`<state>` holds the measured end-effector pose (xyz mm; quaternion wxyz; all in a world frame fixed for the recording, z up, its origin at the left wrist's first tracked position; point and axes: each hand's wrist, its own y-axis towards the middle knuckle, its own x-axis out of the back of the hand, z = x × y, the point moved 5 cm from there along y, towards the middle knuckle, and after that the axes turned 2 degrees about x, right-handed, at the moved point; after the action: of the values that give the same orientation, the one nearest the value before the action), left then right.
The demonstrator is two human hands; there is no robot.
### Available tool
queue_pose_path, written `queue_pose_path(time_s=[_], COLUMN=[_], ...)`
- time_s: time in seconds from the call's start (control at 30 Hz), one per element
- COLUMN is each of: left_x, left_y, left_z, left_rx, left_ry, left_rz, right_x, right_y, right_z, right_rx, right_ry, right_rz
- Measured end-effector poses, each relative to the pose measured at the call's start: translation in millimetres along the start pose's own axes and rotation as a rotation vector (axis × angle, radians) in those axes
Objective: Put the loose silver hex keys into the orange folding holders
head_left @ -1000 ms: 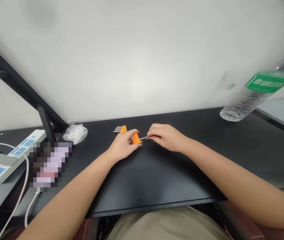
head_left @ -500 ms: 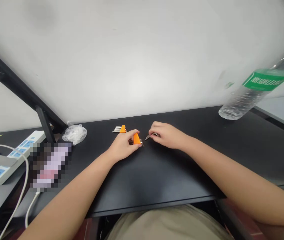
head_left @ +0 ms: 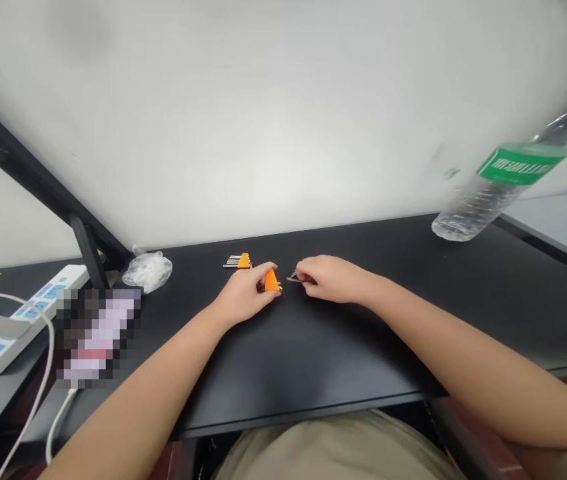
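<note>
Between the thumb and fingers of my left hand [head_left: 244,293] is an orange holder [head_left: 272,280], with short metal ends showing at its right side. Just to the right, my right hand [head_left: 330,279] is closed on thin metal keys [head_left: 294,276], whose ends point left toward the holder without touching it. How many keys it grips is too small to tell. Behind my left hand, a second orange holder [head_left: 244,261] lies on the black table [head_left: 313,360], and several metal keys stick out of it to the left.
A crumpled clear plastic bag [head_left: 148,271] lies at the back left. Nearer are a blurred-out phone [head_left: 100,333] on a white cable and a power strip [head_left: 38,313]. A tall water bottle [head_left: 503,180] stands at the back right, against the wall.
My right hand has turned and moved slightly down, its fingers now more curled around the metal keys. My left hand still holds the orange holder in nearly the same place.
</note>
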<state>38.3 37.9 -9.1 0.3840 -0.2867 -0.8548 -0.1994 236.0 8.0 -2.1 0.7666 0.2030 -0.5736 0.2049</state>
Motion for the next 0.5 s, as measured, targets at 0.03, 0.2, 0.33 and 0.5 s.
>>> queue_pose_path(time_s=[0.03,0.2,0.33,0.5], left_x=[0.3,-0.2,-2.2,-2.5], left_y=[-0.1,-0.3,-0.1,-0.4], left_z=[-0.6,-1.2,1.3,2.8], left_rx=[-0.003,-0.009,-0.006,-0.001], left_ry=[-0.001,0.001,0.003,0.019], left_rz=[0.002,0.005,0.006,-0.005], right_x=[3.1,11.1,8.3,9.4], right_y=[0.2,1.0,-0.7,-3.8], right_z=[2.6,10.7,14.1,19.7], right_rx=[0.022,0.086,0.134,0.141], right_ry=[0.054,0.145,0.085,-0.036], right_rz=[-0.031,-0.139,-0.138,-0.133])
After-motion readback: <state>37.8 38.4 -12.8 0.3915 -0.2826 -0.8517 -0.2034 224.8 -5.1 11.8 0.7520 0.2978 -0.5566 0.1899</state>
